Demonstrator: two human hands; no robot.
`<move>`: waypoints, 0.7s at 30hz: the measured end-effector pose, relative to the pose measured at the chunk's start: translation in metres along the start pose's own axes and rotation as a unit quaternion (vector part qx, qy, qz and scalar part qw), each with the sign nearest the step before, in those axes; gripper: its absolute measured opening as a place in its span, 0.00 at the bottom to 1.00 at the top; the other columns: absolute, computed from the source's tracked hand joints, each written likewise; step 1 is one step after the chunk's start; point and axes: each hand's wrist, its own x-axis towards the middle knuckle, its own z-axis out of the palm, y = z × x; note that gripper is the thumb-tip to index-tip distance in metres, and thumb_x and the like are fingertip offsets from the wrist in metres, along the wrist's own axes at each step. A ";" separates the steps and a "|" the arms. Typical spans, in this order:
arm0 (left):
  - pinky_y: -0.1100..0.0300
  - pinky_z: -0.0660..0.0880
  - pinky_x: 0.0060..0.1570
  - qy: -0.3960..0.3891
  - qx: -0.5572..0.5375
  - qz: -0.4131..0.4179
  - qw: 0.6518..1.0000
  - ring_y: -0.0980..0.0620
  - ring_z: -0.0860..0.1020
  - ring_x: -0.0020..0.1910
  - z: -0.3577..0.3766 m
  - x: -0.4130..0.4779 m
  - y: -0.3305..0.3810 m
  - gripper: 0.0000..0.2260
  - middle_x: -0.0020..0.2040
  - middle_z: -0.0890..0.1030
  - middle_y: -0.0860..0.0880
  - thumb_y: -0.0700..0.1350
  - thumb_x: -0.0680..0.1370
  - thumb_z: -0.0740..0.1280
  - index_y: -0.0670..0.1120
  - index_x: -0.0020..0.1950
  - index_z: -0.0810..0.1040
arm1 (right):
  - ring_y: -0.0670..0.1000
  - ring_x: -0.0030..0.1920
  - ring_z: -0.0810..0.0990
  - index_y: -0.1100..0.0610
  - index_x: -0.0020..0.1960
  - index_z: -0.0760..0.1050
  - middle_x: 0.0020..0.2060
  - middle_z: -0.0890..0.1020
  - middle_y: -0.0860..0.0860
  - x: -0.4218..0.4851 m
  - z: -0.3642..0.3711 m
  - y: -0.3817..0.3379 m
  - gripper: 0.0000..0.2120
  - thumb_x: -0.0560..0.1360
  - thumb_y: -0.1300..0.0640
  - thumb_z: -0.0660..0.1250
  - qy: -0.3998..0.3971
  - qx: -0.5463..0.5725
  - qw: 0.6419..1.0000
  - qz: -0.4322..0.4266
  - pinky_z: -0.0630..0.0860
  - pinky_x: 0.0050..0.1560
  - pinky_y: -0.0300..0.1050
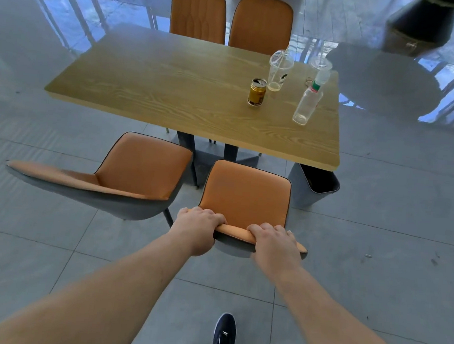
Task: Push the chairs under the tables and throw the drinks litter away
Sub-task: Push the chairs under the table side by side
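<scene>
An orange chair [245, 194] stands in front of me, its seat just short of the wooden table [172, 92]. My left hand [197, 229] and my right hand [272, 242] both grip the top of its backrest. A second orange chair [137, 171] is angled out to the left of it. On the table's right part stand a gold can [257, 92], a clear plastic cup with a straw [279, 70], a second lidded cup [320, 64] and an empty clear bottle [307, 103].
Two more orange chairs [231, 19] sit pushed in at the table's far side. A grey bin [313, 188] stands on the floor under the table's near right corner. Grey tiled floor surrounds the table. My dark shoe [222, 335] is below.
</scene>
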 end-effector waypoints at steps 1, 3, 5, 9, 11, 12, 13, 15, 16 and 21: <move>0.44 0.66 0.63 -0.001 -0.002 0.003 1.000 0.49 0.72 0.62 -0.002 0.005 0.000 0.21 0.61 0.77 0.56 0.45 0.77 0.61 0.65 0.67 0.71 | 0.55 0.57 0.76 0.41 0.66 0.73 0.55 0.79 0.46 0.005 -0.002 0.002 0.20 0.76 0.52 0.71 -0.003 -0.009 1.000 0.004 0.69 0.68 0.63; 0.43 0.67 0.63 -0.004 -0.005 0.010 1.000 0.48 0.72 0.62 -0.004 0.014 0.001 0.21 0.62 0.76 0.56 0.46 0.78 0.62 0.65 0.67 0.71 | 0.55 0.58 0.75 0.42 0.65 0.72 0.55 0.78 0.46 0.014 -0.006 0.004 0.19 0.77 0.51 0.71 -0.014 -0.020 1.000 0.018 0.68 0.69 0.64; 0.43 0.67 0.64 -0.002 -0.007 0.020 1.000 0.48 0.72 0.61 -0.003 0.022 -0.003 0.21 0.62 0.76 0.56 0.46 0.79 0.63 0.65 0.68 0.70 | 0.55 0.58 0.75 0.43 0.64 0.72 0.54 0.78 0.47 0.020 -0.007 0.003 0.16 0.78 0.53 0.67 -0.022 -0.028 0.999 0.037 0.68 0.67 0.63; 0.44 0.67 0.65 -0.013 -0.014 0.057 0.998 0.48 0.72 0.63 0.008 0.027 -0.010 0.21 0.63 0.76 0.55 0.48 0.78 0.64 0.64 0.69 0.69 | 0.56 0.58 0.74 0.44 0.63 0.71 0.55 0.76 0.49 0.020 -0.006 0.000 0.14 0.78 0.53 0.62 -0.058 -0.070 0.993 0.076 0.71 0.60 0.59; 0.44 0.68 0.65 -0.036 -0.019 0.070 0.997 0.48 0.72 0.63 0.010 0.026 -0.018 0.21 0.63 0.76 0.54 0.52 0.77 0.67 0.62 0.70 0.69 | 0.56 0.60 0.74 0.44 0.65 0.69 0.58 0.76 0.49 0.015 -0.003 -0.005 0.19 0.76 0.44 0.67 -0.094 -0.071 0.989 0.092 0.70 0.61 0.60; 0.44 0.68 0.65 -0.041 -0.014 0.071 0.997 0.47 0.73 0.63 0.009 0.025 -0.026 0.22 0.62 0.76 0.53 0.54 0.76 0.69 0.61 0.70 0.69 | 0.56 0.61 0.74 0.43 0.65 0.68 0.59 0.76 0.49 0.013 -0.003 -0.010 0.23 0.74 0.38 0.68 -0.109 -0.074 0.987 0.094 0.70 0.61 0.60; 0.44 0.69 0.65 -0.044 -0.007 0.067 0.997 0.47 0.73 0.63 0.008 0.023 -0.037 0.24 0.63 0.76 0.53 0.56 0.76 0.70 0.60 0.70 0.69 | 0.56 0.61 0.74 0.44 0.65 0.67 0.59 0.76 0.48 0.012 -0.003 -0.018 0.27 0.71 0.34 0.68 -0.114 -0.077 0.986 0.095 0.70 0.62 0.61; 0.43 0.68 0.66 -0.041 0.013 0.048 0.998 0.46 0.72 0.66 0.001 0.016 -0.069 0.25 0.65 0.75 0.52 0.57 0.75 0.70 0.58 0.71 0.69 | 0.56 0.62 0.74 0.44 0.65 0.67 0.59 0.76 0.48 0.011 0.002 -0.041 0.30 0.71 0.30 0.68 -0.097 -0.076 0.988 0.090 0.69 0.65 0.62; 0.42 0.67 0.68 -0.034 0.026 0.034 0.998 0.45 0.71 0.67 -0.004 0.012 -0.089 0.26 0.67 0.74 0.51 0.57 0.75 0.70 0.57 0.72 0.68 | 0.56 0.62 0.74 0.45 0.66 0.67 0.59 0.76 0.48 0.013 0.005 -0.054 0.30 0.71 0.31 0.67 -0.081 -0.069 0.991 0.087 0.67 0.67 0.63; 0.39 0.65 0.70 0.009 0.066 -0.045 0.997 0.45 0.71 0.67 -0.038 -0.004 -0.204 0.23 0.65 0.75 0.51 0.53 0.76 0.69 0.56 0.70 0.69 | 0.56 0.61 0.76 0.47 0.66 0.69 0.57 0.78 0.48 0.037 0.015 -0.123 0.19 0.78 0.42 0.67 -0.031 -0.050 0.996 0.067 0.68 0.69 0.61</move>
